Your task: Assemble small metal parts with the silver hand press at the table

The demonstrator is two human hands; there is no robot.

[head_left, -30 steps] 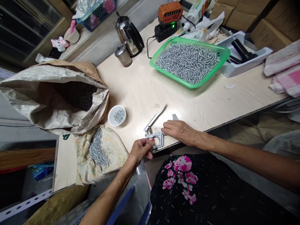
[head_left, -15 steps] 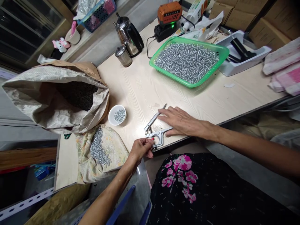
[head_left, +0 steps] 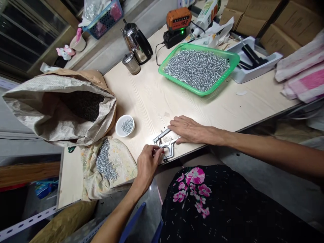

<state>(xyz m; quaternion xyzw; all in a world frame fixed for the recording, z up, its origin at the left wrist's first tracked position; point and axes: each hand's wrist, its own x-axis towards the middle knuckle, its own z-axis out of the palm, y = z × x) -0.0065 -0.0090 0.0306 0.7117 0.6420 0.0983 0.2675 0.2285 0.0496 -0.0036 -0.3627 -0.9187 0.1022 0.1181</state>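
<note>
1. Press pliers (head_left: 164, 144) lie on the near edge of the worktop (head_left: 152, 98), in front of the person.
2. Right hand (head_left: 187, 130) lies flat on the pliers' handles, palm down and fingers stretched out. It grips nothing. The handles sit close together under it.
3. Left hand (head_left: 148, 162) is at the pliers' head with its fingers curled and the tips pinched in. I cannot tell if it holds a small part, which would be too small to see.
4. Progress, my read: mid-batch.
   - The green tray (head_left: 235, 62) at far right is heaped with screws.
   - A loose pile of screws (head_left: 103, 162) sits on the cloth (head_left: 121, 168) at near left.
   - The white bowl (head_left: 118, 130) beside it holds only a few.
   - Done versus undone pieces can't be told apart.
5. The open sack (head_left: 50, 118) at left holds dark contents and crowds the bowl.
6. At the far edge are a kettle (head_left: 136, 40), a small tin (head_left: 131, 63), a battery charger (head_left: 177, 25) with its green light on, and a white device (head_left: 253, 62).
7. Folded towels (head_left: 301, 77) sit far right.
8. Nothing lies between the hands and the pliers. The worktop between the pliers and the tray is bare.
</note>
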